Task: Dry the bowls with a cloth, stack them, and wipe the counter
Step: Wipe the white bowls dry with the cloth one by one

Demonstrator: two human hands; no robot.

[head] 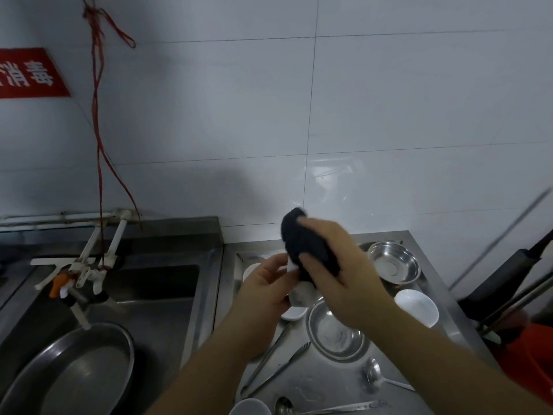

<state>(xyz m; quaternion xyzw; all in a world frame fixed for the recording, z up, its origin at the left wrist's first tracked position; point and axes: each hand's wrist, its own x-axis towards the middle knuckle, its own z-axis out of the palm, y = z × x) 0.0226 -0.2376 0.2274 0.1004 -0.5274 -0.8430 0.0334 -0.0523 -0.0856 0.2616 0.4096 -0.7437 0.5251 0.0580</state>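
My left hand (266,284) holds a small white bowl (300,293) up above the steel counter (329,384). My right hand (347,265) presses a dark cloth (305,244) against and into that bowl, hiding most of it. Under my hands lie a steel bowl (335,330) and a small white dish (293,313). Another steel bowl (393,262) sits at the back right, and a white bowl (417,307) stands to the right. One more white bowl (250,408) shows at the bottom edge.
Tongs (278,363), a ladle (374,375) and a spoon (299,407) lie on the counter. A sink (155,283) with a tap (74,283) and a large steel basin (74,369) is on the left. Dark handles and a red bucket (526,348) stand at the right.
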